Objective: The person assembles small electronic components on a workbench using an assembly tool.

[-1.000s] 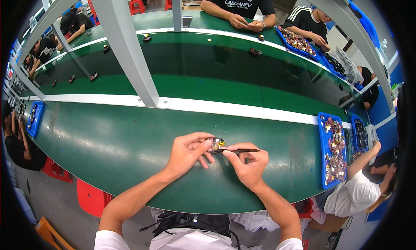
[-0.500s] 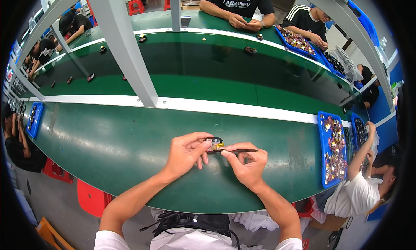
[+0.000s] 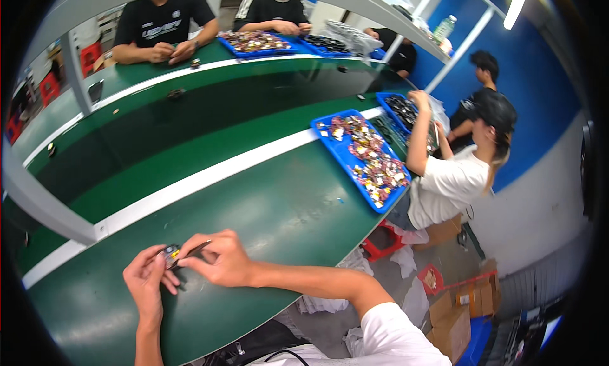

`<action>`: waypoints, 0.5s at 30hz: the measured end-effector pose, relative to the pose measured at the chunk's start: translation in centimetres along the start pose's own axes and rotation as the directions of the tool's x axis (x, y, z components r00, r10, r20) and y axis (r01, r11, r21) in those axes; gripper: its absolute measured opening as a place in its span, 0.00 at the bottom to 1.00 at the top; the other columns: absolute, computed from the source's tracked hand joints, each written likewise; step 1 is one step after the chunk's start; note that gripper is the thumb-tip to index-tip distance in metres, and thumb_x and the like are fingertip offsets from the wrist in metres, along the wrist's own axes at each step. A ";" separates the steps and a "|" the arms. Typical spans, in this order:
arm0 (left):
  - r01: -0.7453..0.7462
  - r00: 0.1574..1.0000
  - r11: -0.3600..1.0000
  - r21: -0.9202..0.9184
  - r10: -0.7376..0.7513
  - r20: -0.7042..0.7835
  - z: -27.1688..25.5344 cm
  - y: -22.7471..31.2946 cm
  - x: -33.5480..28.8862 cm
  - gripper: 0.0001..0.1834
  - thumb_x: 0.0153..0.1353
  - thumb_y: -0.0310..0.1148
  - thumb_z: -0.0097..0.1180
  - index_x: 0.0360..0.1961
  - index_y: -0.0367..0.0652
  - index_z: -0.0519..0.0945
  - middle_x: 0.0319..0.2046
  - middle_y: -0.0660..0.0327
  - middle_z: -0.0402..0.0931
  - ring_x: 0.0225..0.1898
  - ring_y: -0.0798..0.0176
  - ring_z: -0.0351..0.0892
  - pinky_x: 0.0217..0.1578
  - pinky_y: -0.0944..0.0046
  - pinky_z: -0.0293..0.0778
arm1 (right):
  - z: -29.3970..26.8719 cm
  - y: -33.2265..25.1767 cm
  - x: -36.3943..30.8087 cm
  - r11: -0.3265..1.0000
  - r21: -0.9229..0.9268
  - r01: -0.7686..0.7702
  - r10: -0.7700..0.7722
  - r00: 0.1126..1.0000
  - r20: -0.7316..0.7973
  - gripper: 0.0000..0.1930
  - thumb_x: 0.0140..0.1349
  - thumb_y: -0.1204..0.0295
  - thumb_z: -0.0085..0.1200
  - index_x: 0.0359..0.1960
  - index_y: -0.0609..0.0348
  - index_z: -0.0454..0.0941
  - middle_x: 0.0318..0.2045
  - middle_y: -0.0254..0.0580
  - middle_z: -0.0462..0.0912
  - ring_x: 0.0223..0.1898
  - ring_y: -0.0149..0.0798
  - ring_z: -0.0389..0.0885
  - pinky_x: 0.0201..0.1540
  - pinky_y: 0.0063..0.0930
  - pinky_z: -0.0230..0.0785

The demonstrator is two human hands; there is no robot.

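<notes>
My left hand (image 3: 146, 280) holds a small black device (image 3: 170, 252) between thumb and fingers, above the green tabletop. Yellow and silvery parts show on the device. My right hand (image 3: 223, 259) is closed round a slim dark tool (image 3: 198, 247), which looks like a pair of tweezers. The thumb and fingertips of this hand come up close against the device's right side. Whether the tool's tip touches the device is too small to tell.
On the right part of the green table (image 3: 273, 207) lies a blue tray (image 3: 343, 155) of small reddish and yellow parts. Beyond it, a person in white (image 3: 453, 182) reaches to another blue tray. A white rail (image 3: 209, 180) borders the dark belt, and people sit across.
The view has swung to the right and tilted, so my hands now appear at lower left and the parts tray nearer the middle. Both hands still hold the device and the tool.
</notes>
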State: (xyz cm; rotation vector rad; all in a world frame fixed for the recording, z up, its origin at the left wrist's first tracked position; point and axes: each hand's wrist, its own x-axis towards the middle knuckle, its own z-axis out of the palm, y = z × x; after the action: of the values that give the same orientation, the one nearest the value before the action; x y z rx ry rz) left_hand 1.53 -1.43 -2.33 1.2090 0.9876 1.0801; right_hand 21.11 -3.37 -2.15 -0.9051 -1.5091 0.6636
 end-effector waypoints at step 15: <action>0.023 0.998 0.999 0.026 -0.024 0.053 -0.1 0.6 0.1 0.15 0.70 0.31 0.56 0.48 0.27 0.81 0.25 0.54 0.81 0.18 0.67 0.79 0.17 0.72 0.72 | 0.0 0.2 0.0 0.999 -0.042 -0.029 0.029 1.000 -0.003 0.05 0.53 0.77 0.71 0.31 0.59 0.88 0.25 0.34 0.86 0.12 0.21 0.62 0.17 0.20 0.54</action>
State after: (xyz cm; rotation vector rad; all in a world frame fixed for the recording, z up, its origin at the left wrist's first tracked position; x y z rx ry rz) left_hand 1.34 -1.33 -1.71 1.2378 0.9747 1.0148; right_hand 21.10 -3.26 -2.36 -0.9614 -1.5154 0.6534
